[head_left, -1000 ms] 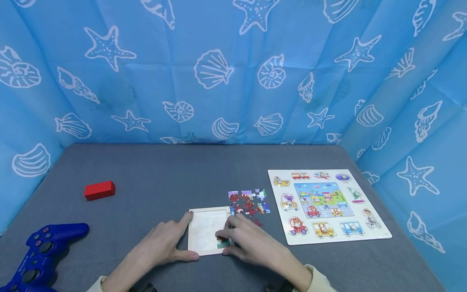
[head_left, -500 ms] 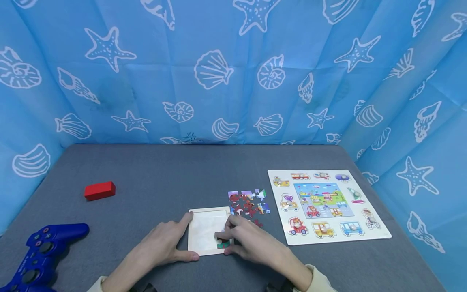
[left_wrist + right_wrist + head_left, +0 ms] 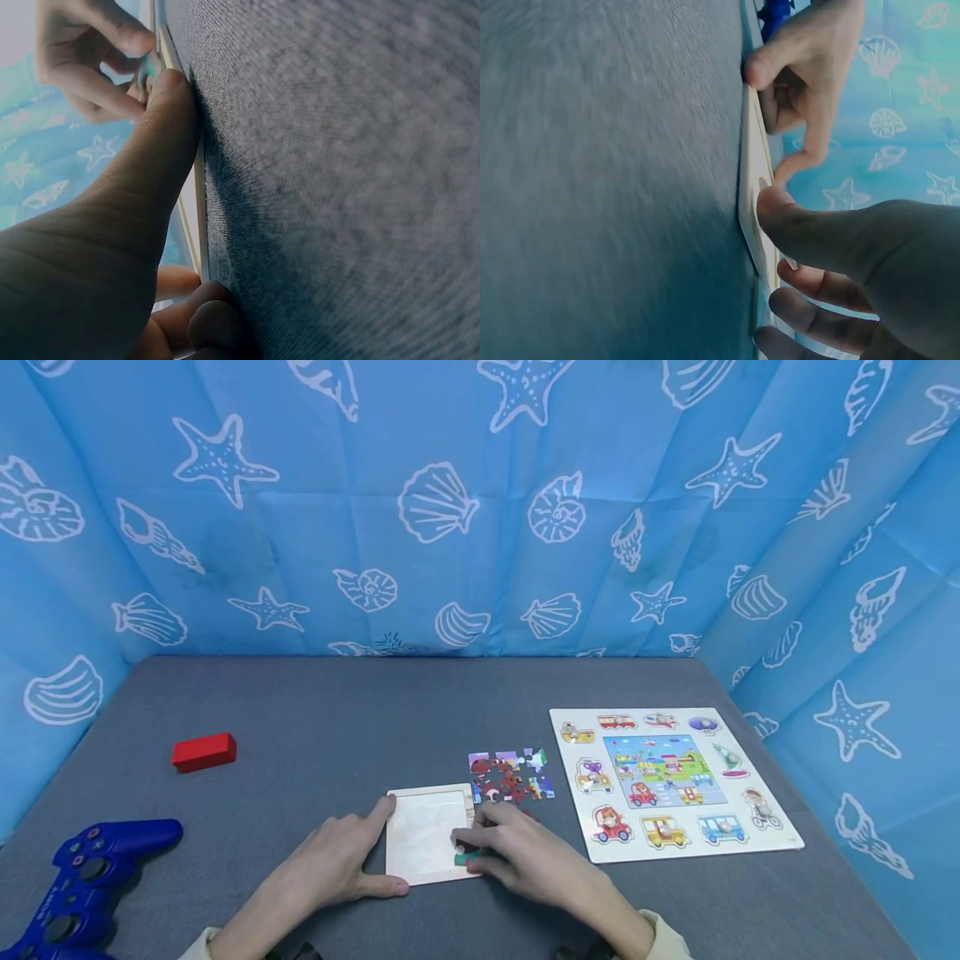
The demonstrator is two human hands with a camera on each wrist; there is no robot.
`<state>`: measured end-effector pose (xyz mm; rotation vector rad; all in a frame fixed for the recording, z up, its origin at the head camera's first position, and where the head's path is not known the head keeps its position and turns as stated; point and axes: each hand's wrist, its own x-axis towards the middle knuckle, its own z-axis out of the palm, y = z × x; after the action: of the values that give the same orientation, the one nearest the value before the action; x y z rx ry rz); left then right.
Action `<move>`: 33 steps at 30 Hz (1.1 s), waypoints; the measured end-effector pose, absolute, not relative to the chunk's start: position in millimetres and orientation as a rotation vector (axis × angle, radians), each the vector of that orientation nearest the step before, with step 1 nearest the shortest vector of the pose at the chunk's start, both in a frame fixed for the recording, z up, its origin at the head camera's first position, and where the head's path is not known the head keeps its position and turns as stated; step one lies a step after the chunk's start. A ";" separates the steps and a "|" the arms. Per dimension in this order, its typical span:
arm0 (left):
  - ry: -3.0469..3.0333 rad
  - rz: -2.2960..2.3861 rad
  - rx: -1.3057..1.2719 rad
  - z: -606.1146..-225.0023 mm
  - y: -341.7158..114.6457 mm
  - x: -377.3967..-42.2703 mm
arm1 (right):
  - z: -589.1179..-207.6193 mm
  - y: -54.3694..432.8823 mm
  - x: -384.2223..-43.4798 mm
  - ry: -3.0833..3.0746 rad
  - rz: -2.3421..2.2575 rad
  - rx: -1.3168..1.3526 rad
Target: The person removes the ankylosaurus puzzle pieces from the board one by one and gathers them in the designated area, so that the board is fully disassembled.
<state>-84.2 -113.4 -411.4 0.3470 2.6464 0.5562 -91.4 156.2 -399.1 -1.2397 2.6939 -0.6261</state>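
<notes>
A square, pale wooden puzzle tray [image 3: 423, 839] lies on the grey cloth near the front. My left hand [image 3: 339, 862] holds its left side, thumb at the near corner and index finger at the far one. Between thumb and fingers, my right hand [image 3: 528, 858] pinches a jigsaw piece [image 3: 467, 858] with green and dark brown on it. This piece is over the tray's near right corner and partly covered by the fingers. In the left wrist view the same jigsaw piece [image 3: 148, 73] shows tilted at the fingertips. The right wrist view shows the thumb right at the tray's rim [image 3: 751, 176].
Several loose jigsaw pieces [image 3: 510, 781] lie just beyond the right hand. A white knob puzzle board [image 3: 581, 793] with vehicle pictures is to the right. At the left are a red block [image 3: 204, 752] and a blue game controller [image 3: 97, 864]. A blue shell-print curtain [image 3: 480, 552] hangs behind.
My right hand has shifted slightly to the right with the jigsaw piece, toward the tray's right edge. The left hand and the tray stay in place.
</notes>
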 end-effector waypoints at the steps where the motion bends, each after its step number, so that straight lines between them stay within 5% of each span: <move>1: 2.646 0.552 0.345 -411.4 -113.2 -84.4 | -398.5 158.8 -92.0 2.709 -0.620 -1.227; 33: 2.643 0.532 0.333 -411.5 -112.1 -85.4 | -381.3 228.4 -108.0 2.934 -0.271 -0.861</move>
<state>-85.4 -112.1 -411.5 0.3334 2.6431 0.5324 -108.0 228.4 -381.3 -0.8606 2.9336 -0.2713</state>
